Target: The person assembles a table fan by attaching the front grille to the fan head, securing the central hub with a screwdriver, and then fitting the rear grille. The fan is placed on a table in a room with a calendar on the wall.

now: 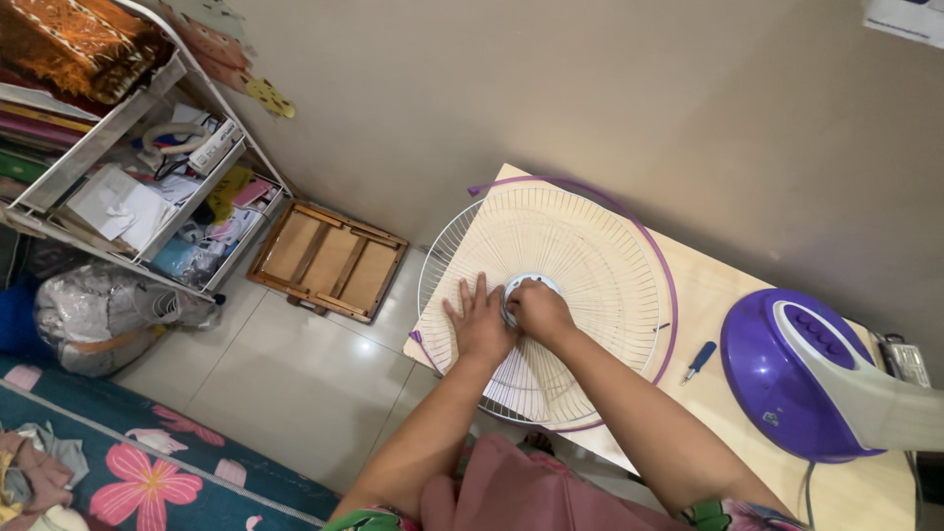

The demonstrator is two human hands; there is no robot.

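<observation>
One fan grille, one purple fan base, one screwdriver, two hands.

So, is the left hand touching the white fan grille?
Touching. The head view shows the left hand lying flat on the fan grille, fingers spread over its wires.

A purple fan base with a pale stand lay at the table's right end, a small blue-handled screwdriver just beside it. On the tiled floor a folded wooden tray-table leaned flat near the wall. A white metal shelf stood at the left — crammed with papers, cloth and cables — with a silvery bag below it. A floral mat covered the lower left corner.
</observation>
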